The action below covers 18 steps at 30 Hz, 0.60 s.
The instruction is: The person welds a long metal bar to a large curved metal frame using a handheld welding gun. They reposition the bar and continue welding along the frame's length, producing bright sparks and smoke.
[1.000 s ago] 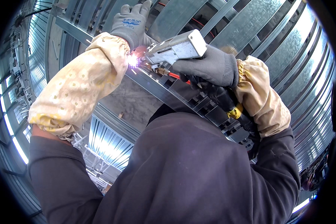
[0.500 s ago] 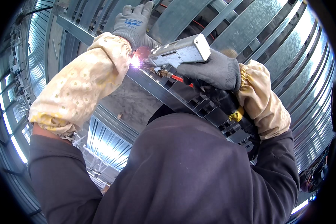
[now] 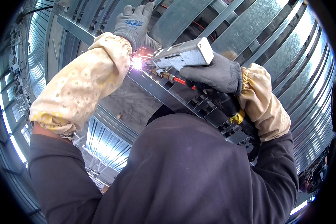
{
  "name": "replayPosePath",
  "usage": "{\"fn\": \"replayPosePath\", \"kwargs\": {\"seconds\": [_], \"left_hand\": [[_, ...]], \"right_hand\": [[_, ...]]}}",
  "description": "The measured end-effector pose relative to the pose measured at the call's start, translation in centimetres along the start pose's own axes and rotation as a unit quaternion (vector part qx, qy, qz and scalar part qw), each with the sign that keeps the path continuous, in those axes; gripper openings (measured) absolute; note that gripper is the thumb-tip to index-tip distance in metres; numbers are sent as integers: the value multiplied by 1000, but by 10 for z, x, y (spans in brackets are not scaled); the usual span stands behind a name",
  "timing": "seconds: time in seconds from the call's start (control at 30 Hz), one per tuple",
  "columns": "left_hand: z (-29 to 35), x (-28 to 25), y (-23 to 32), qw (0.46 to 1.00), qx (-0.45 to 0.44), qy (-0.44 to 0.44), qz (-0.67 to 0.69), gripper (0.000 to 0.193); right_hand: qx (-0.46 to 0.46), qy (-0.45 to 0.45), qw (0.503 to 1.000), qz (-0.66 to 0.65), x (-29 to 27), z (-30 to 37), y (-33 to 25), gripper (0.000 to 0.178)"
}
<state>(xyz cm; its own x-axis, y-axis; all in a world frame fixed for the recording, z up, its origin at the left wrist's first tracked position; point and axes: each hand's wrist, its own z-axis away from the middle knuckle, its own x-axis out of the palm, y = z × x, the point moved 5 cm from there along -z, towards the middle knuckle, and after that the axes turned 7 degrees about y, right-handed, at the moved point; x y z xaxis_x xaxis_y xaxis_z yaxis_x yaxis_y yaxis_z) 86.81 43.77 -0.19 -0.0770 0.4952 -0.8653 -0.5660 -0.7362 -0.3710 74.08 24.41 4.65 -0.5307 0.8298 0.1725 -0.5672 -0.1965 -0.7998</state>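
My right hand [image 3: 222, 74], in a grey glove, is closed round a silver-grey welding gun [image 3: 184, 54]. A red hose [image 3: 180, 80] and a brass-coloured fitting [image 3: 167, 75] show under its body. At its tip, a bright pink-white glow [image 3: 137, 63] throws sparks against a long galvanized steel rail [image 3: 153, 87]. The gun's tip is partly lost in the glare. Just beyond the glow, my left hand [image 3: 132, 26], also gloved in grey, rests on the metalwork with its fingers stretched out and apart. Pale patterned sleeves cover both forearms.
Parallel galvanized strips [image 3: 242, 41] spread across the far and right sides, with gaps between them. A black cable wrapped with yellow tape [image 3: 237, 117] hangs below my right hand. Corrugated sheet [image 3: 108, 143] lies at lower left. Dark cloth [image 3: 183, 160] fills the near middle.
The welding gun and my right hand have shifted slightly right and nearer to me. The glow has moved a little the same way, with more sparks flying. My left hand stays put.
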Motion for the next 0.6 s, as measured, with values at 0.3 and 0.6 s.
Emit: {"fn": "replayPosePath", "kwargs": {"seconds": [0.3, 0.6], "left_hand": [[3, -16, 5, 998, -28, -12, 47, 147], [2, -15, 4, 998, -18, 1, 53, 150]], "right_hand": [[49, -10, 998, -36, 0, -1, 9, 49], [-12, 4, 1000, -11, -1, 4, 7, 43]]}}
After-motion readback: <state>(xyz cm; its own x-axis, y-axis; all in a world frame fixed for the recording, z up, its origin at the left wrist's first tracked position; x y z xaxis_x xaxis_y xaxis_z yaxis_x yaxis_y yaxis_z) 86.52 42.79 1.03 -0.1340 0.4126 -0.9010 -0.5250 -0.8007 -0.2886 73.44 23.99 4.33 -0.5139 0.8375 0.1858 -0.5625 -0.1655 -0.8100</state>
